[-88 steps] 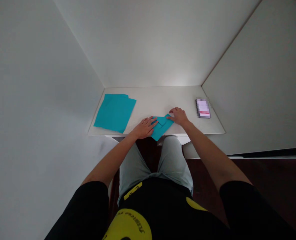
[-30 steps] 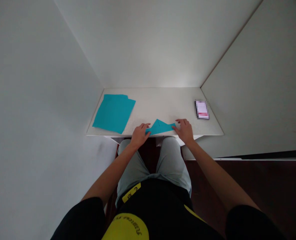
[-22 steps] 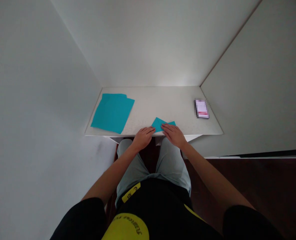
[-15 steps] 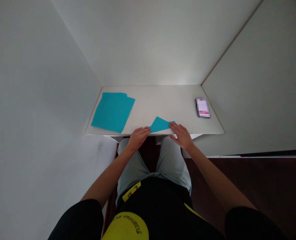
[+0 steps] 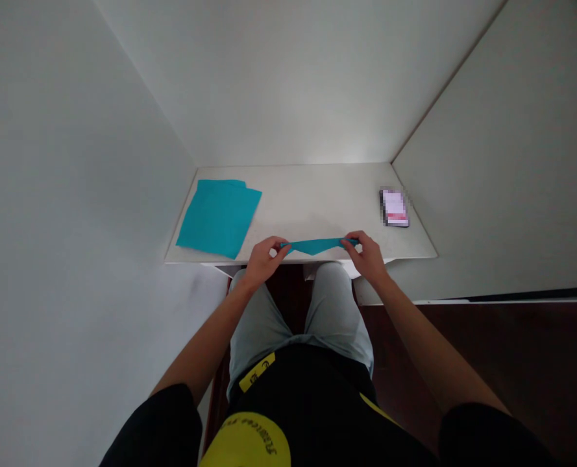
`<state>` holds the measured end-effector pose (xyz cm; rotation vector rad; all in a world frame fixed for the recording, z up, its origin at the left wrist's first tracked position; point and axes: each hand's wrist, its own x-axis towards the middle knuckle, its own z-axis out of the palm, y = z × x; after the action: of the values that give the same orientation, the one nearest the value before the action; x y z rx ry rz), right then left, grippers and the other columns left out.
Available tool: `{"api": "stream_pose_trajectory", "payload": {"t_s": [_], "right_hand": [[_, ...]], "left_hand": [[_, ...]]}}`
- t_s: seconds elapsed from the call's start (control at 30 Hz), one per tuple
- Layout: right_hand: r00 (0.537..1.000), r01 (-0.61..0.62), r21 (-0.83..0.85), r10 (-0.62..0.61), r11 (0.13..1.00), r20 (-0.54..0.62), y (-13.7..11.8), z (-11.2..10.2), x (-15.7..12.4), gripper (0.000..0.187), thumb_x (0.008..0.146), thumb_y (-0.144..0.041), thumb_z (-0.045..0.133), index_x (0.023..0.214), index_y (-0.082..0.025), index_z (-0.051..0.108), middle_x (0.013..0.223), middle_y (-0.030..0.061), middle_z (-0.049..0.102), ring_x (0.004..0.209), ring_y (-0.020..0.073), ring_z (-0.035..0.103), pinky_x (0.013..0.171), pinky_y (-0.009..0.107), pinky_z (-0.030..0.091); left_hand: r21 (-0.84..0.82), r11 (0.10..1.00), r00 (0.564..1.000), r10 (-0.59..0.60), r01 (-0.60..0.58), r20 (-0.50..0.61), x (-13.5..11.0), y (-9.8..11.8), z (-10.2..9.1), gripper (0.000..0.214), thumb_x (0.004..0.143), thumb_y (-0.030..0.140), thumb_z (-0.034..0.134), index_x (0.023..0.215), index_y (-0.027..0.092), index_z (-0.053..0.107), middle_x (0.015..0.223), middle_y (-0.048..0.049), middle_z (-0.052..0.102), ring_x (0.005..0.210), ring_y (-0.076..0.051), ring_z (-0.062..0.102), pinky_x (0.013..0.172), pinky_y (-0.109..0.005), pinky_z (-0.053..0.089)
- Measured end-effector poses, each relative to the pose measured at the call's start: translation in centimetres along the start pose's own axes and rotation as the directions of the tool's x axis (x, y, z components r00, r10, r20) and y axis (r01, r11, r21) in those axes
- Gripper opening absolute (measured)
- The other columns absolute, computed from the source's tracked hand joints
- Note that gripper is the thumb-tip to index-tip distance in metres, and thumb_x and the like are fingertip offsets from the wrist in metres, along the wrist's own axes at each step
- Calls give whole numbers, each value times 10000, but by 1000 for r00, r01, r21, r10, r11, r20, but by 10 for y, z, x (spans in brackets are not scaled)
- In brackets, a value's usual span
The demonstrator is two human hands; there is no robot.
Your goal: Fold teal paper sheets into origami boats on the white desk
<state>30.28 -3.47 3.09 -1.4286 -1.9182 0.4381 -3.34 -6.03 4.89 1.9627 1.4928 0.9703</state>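
Note:
A folded piece of teal paper (image 5: 313, 246) stretches between my two hands near the front edge of the white table. Its long edge faces away from me and a low point faces my body. My left hand (image 5: 265, 261) pinches the left end between thumb and fingers. At the other end, my right hand (image 5: 366, 251) is closed on the right tip. Whether the paper touches the tabletop or hangs just over it, I cannot tell.
Flat teal sheets (image 5: 217, 217) overlap on the left of the white table (image 5: 307, 194). A phone (image 5: 394, 209) with a blurred screen lies at the right. White walls (image 5: 269, 84) enclose the table at the back and both sides.
My hands, which lay flat on the paper, now pinch its ends. The paper's point was turned away from me and now faces me. The hands sit slightly farther apart.

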Motion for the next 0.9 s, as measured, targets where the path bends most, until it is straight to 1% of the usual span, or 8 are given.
{"api": "stream_pose_trajectory", "payload": {"t_s": [0.1, 0.17, 0.3, 0.43, 0.5, 0.63, 0.73, 0.9], "right_hand": [[998, -67, 126, 67, 990, 5, 0, 4, 26, 358, 1024, -581, 614, 1152, -255, 685, 1002, 69, 772, 851, 247, 700, 794, 395, 578], [993, -116, 161, 112, 980, 34, 8, 13, 40, 334, 998, -545, 642, 1158, -254, 675, 997, 57, 770, 799, 223, 699, 760, 379, 585], [978, -177, 134, 159, 975, 136, 28, 38, 51, 280, 943, -410, 652, 1164, -242, 692, 1021, 70, 767, 791, 218, 700, 786, 395, 605], [983, -128, 95, 113, 987, 145, 35, 52, 48, 322, 915, -318, 615, 1206, -222, 717, 1152, 115, 751, 800, 231, 702, 817, 444, 621], [982, -107, 86, 92, 991, 166, 34, 52, 45, 325, 923, -320, 623, 1220, -226, 716, 1172, 113, 758, 830, 238, 712, 833, 448, 623], [966, -104, 155, 63, 982, 250, 31, 44, 40, 355, 907, -347, 679, 1243, -231, 702, 1127, 85, 798, 956, 251, 744, 906, 437, 613], [963, -84, 163, 38, 983, 266, 32, 40, 39, 399, 870, -292, 669, 1263, -227, 704, 1136, 80, 812, 957, 240, 742, 907, 416, 609], [961, -82, 153, 37, 985, 274, 37, 38, 51, 373, 873, -229, 619, 1228, -225, 733, 1082, 68, 821, 868, 224, 729, 869, 403, 614]], "left_hand": [[-57, 986, 987, -158, 158, 16, 19, -8, -1, 248, 1022, 446, 655, 1090, 219, 728, 858, -5, 738, 813, -172, 692, 738, -280, 529], [-21, 967, 967, -252, 253, 33, 28, -16, 3, 193, 993, 400, 679, 1066, 223, 705, 828, 7, 731, 769, -170, 686, 712, -280, 507], [183, 923, 938, -347, 339, 11, 33, -23, 14, 207, 939, 308, 728, 1133, 253, 683, 857, 9, 786, 820, -211, 736, 869, -362, 499], [277, 900, 937, -348, 336, -7, 29, -18, 21, 201, 955, 285, 700, 1156, 279, 707, 868, 11, 815, 884, -243, 760, 995, -446, 439], [298, 896, 937, -350, 330, 16, 28, -16, 22, 127, 974, 316, 682, 1072, 274, 750, 896, -8, 828, 915, -254, 761, 996, -456, 426], [295, 914, 944, -318, 280, 91, 26, -16, 17, 205, 948, 428, 739, 1053, 266, 805, 1020, -38, 841, 988, -274, 747, 1021, -477, 410], [285, 936, 944, -268, 208, 193, 26, -19, 9, 314, 864, 358, 810, 1168, 280, 813, 1093, -40, 830, 1001, -275, 739, 1040, -476, 413], [312, 938, 916, -253, 153, 311, 39, -27, -5, 306, 929, 235, 697, 1189, 313, 837, 1069, -23, 808, 996, -243, 740, 1041, -448, 430]]}}
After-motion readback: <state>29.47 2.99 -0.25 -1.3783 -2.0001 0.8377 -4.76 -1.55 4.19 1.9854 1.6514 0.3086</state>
